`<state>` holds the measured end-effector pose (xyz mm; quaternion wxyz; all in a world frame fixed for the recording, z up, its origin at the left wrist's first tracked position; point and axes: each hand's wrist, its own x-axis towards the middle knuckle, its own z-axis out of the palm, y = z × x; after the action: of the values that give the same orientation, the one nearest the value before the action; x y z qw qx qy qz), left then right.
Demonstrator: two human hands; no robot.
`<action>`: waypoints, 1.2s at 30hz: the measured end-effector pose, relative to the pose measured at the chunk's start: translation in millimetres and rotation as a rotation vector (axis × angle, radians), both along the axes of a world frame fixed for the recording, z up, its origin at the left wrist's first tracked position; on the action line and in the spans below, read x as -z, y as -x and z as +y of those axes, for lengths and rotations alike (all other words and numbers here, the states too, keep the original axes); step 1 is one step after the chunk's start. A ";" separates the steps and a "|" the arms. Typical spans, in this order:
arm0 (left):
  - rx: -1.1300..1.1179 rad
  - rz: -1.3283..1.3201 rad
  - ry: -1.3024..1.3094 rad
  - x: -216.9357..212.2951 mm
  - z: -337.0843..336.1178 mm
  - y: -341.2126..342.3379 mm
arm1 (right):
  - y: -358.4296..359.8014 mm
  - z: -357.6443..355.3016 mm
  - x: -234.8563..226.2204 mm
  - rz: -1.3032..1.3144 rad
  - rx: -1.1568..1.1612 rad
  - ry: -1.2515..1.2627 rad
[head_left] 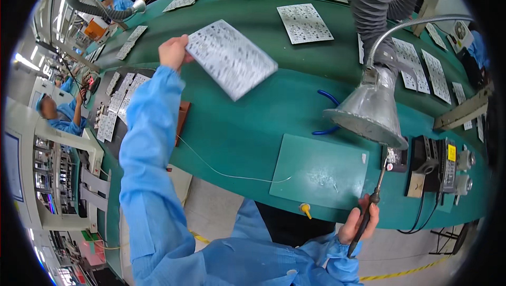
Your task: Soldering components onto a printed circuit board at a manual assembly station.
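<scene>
My left hand [175, 53], arm stretched out to the far left, pinches one corner of a white circuit board panel [232, 58] dotted with dark spots. The panel is held tilted over the green bench and looks blurred. In my right hand [359, 222], at the front edge of the bench, is a soldering iron [373, 199] gripped by its dark handle. Its metal tip points away from me, up to a small holder [395, 158] below the fume hood; I cannot tell whether they touch. A pale green mat [319, 170] lies just beyond my right hand.
A metal fume hood [366, 109] on a ridged hose hangs over the right side. Black soldering station boxes [433, 164] stand at the right. Thin solder wire [226, 174] trails to the mat. Another board panel [304, 23] lies on the belt [242, 9]. Other people in blue work farther off.
</scene>
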<state>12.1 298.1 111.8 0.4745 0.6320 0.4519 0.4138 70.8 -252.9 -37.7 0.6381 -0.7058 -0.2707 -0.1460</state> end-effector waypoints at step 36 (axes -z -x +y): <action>0.275 0.106 -0.190 -27.4 -48.0 -123.2 | -1.0 6.6 -11.9 -0.148 -0.071 0.167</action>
<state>135.2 250.2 139.2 0.4404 0.7508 0.3444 0.3518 71.8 -246.3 -25.8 0.5601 -0.7339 -0.3531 -0.1517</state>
